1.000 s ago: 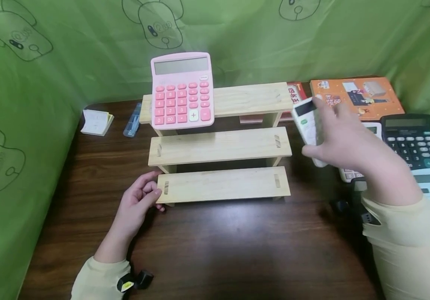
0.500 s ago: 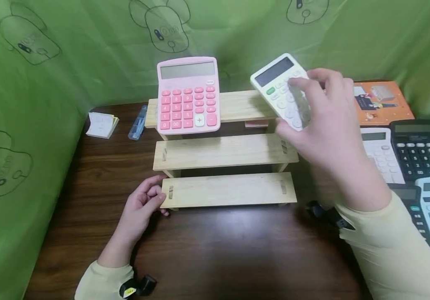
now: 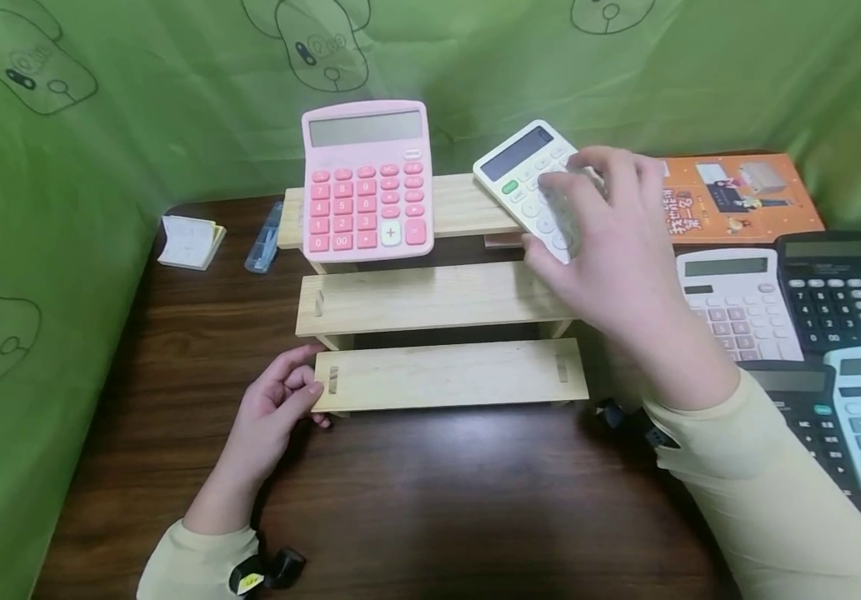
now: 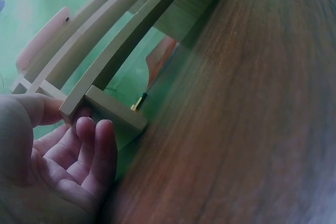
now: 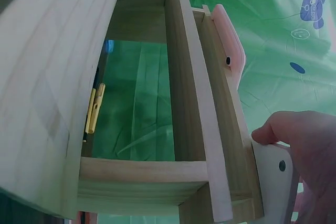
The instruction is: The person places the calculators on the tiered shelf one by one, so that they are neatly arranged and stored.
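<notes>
Wrist views alone are showing a yellow item (image 5: 96, 109). The right hand (image 3: 618, 242) is pinching the white calculator (image 3: 529, 185), long axis slanting, screen back-left; the left hand (image 3: 280, 398) is pinching the shelf (image 3: 445, 375).

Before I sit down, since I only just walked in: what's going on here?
A person's right hand holds a white calculator at the top step of a wooden rack, beside a pink calculator resting there. Their left hand grips the left end of the bottom step. More calculators lie right of the rack.
</notes>
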Available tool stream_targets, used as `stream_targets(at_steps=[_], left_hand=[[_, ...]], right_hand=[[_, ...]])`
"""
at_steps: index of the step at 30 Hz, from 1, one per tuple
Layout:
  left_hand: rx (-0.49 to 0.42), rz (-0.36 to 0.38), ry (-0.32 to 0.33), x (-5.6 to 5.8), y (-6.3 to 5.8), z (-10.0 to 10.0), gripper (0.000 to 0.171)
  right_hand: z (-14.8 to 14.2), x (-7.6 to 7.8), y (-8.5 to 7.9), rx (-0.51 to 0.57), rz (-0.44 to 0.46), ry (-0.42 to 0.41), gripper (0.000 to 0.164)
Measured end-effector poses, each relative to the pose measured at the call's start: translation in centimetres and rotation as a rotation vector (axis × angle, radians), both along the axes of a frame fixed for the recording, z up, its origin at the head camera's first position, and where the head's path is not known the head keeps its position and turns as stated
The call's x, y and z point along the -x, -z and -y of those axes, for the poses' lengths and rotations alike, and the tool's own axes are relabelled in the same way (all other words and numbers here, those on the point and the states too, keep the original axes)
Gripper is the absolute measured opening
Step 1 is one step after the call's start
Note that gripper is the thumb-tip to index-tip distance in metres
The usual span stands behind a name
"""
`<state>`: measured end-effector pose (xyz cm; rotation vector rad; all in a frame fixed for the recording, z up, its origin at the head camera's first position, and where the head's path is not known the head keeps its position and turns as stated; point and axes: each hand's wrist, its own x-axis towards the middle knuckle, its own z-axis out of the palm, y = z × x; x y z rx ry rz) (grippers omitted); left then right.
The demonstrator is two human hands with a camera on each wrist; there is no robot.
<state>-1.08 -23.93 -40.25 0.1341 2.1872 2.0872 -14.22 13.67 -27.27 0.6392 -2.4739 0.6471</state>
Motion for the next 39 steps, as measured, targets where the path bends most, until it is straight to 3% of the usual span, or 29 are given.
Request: stream_targets(at_steps=[16, 21, 29, 39], left_hand=[[-0.012, 0.019, -0.002, 0.0, 0.3, 0.2, 0.044], [-0.02, 0.014, -0.003, 0.3, 0.4, 0.2, 0.043], [-0.02, 0.029, -0.003, 0.1, 0.5, -0.1, 0.044], [0.001, 0.008, 0.002, 0.3, -0.2, 0.0, 0.042]], right_hand=[[-0.3, -0.4, -0.5, -0.148, -0.007, -0.156, 0.063], [-0.4, -0.3, -0.5, -0.141, -0.018, -0.162, 0.062], [-1.0, -0.5, -0.6, -0.117, 0.078, -0.149, 0.06], [-1.3, -0.6, -0.9, -0.085, -0.006, -0.202, 0.058]])
